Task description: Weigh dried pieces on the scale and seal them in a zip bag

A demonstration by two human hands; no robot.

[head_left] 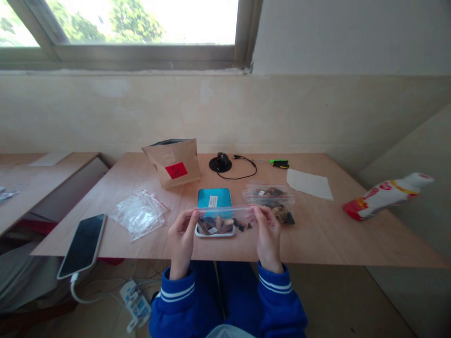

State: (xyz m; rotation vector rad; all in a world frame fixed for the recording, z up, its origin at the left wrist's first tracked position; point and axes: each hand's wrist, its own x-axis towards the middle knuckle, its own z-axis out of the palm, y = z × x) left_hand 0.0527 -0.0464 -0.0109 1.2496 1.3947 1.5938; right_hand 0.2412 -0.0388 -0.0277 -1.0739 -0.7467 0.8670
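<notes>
Both my hands hold a small clear zip bag (225, 219) with dark and tan dried pieces inside, just above the table's near edge. My left hand (182, 241) pinches the bag's left top corner. My right hand (268, 237) pinches the right top corner along the pink seal strip. Behind the bag lies a small scale with a teal body (214, 197) and a white tray end (214, 232). A second filled clear bag (270, 197) lies to the right of the scale.
On the wooden table (317, 234) are a brown paper bag with a red label (174, 163), a heap of empty zip bags (139, 213), a phone (83, 244) on a charging cable, a black round device with cord (221, 163), a green-handled tool (280, 163), white paper (309, 184) and a red-and-white bottle (385, 195).
</notes>
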